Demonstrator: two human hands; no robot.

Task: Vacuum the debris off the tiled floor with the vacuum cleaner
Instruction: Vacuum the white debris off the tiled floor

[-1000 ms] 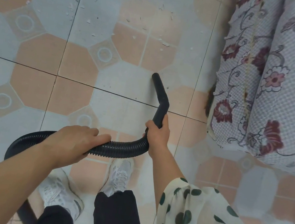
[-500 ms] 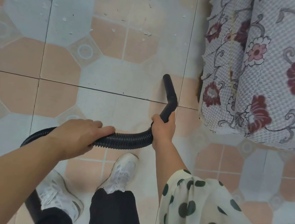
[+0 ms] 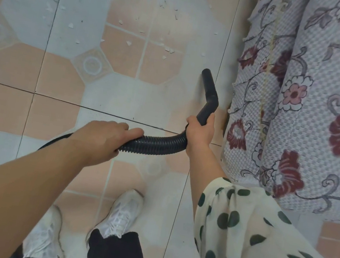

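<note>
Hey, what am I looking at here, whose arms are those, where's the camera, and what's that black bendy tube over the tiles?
No robot here: a person works with bare hands, and the camera sits on their head, looking down, so the arms reach in from the bottom. The left hand holds the ribbed black hose of a vacuum cleaner; the right hand, in a spotted sleeve, has its grip on the stiff bent tube at the hose's end, whose tip points at the tiled floor. White scraps of debris lie scattered on the tiles beyond the tip. On the right is something under a flowered cover; the person's white shoes show at the bottom.
</note>
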